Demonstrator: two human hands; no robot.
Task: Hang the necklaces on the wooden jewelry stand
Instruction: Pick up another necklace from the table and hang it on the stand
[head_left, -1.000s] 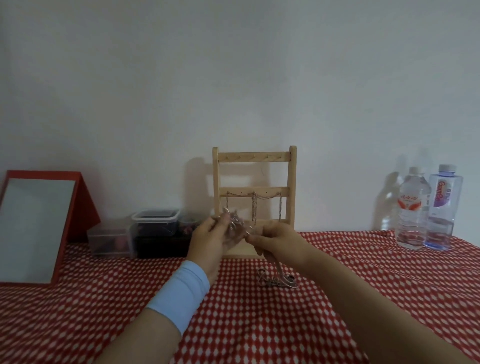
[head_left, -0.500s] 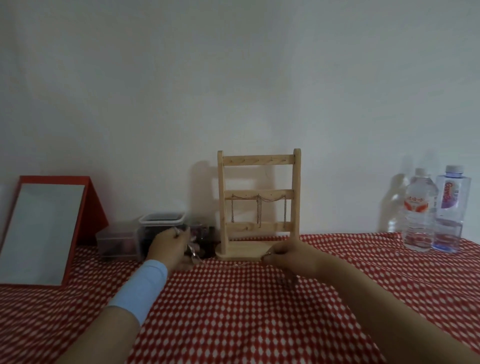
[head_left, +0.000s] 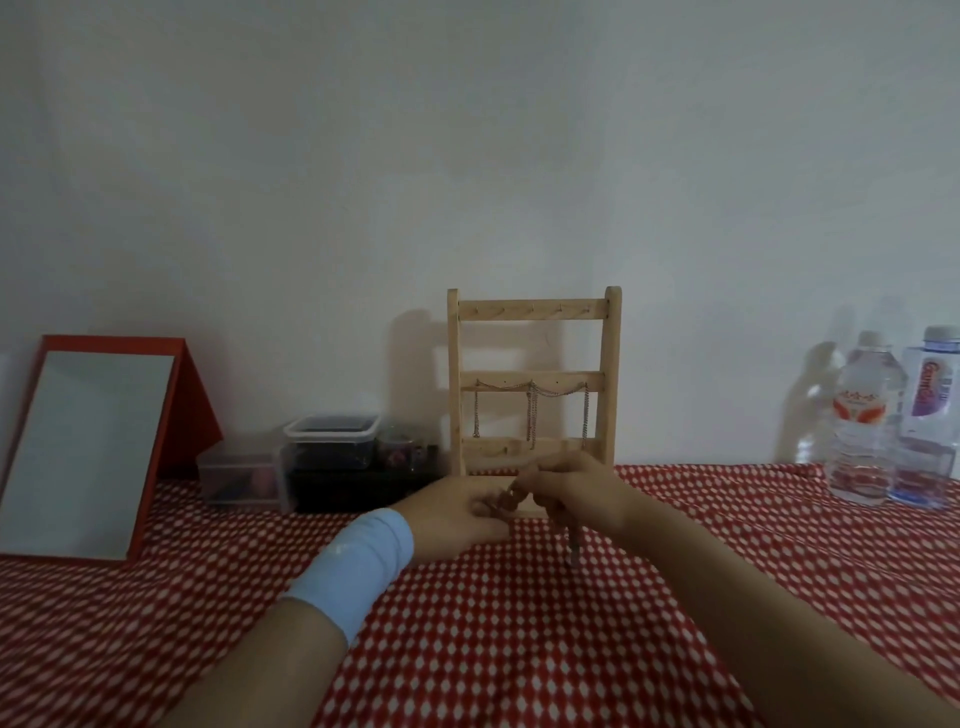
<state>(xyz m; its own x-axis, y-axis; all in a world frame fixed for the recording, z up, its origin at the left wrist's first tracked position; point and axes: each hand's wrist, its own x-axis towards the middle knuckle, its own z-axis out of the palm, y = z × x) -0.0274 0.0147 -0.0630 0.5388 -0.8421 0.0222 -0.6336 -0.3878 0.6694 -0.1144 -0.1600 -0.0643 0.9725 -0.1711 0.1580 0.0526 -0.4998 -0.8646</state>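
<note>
Red-checked counter cloth (head_left: 675, 623) spreads under everything; the wooden jewelry stand (head_left: 519, 378) rises at its back (hung chains (head_left: 531, 421) drape its middle rail); before it your left grip (head_left: 452, 514) holds bunched necklaces (head_left: 497, 506); your right grip (head_left: 569, 486) pinches a dangling chain (head_left: 574, 545) beside them.

View: single head-worn camera; wide-angle.
Position: sat above the table (head_left: 519, 649), at its near side; close.
Facing: looked forward toward the wall (head_left: 467, 156); wooden jewelry stand (head_left: 534, 374) stood centred, near.
</note>
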